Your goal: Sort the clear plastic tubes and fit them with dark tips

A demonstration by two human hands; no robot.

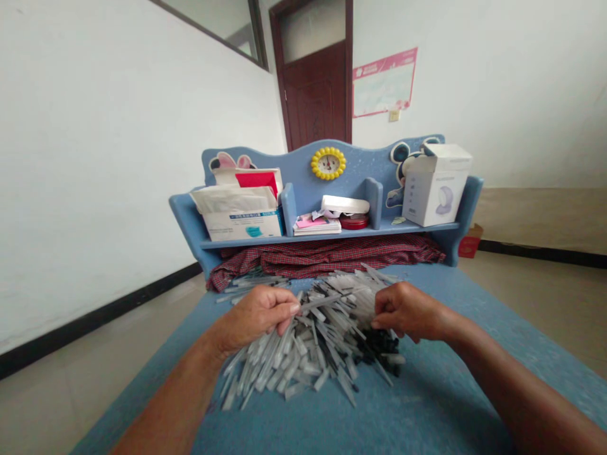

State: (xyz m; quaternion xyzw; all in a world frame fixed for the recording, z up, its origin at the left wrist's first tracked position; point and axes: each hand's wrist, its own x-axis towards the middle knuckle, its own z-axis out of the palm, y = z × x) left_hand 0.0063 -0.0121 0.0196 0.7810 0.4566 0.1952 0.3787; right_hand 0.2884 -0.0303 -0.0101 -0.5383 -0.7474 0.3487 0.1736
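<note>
My left hand (pixel 270 313) pinches the end of a translucent, narrow tapered plastic tube (pixel 327 302), which points to the right over the heap. Below it a loose heap of similar translucent plastic tubes (pixel 279 360) spreads across the blue tabletop (pixel 427 392). My right hand (pixel 405 309) has its fingers curled together at the heap's right side; whatever is between them is hidden or too small to name. Small black pieces (pixel 382 344) lie in a cluster just under my right fingers. More tubes (pixel 365 281) are piled behind, toward the shelf.
A blue shelf (pixel 303 240) with a yellow flower-shaped clock (pixel 328 163) runs along the table's back. It holds a mask box (pixel 246 224), a white box (pixel 436 189) and small items. Red checked cloth (pixel 332 256) is stuffed beneath it.
</note>
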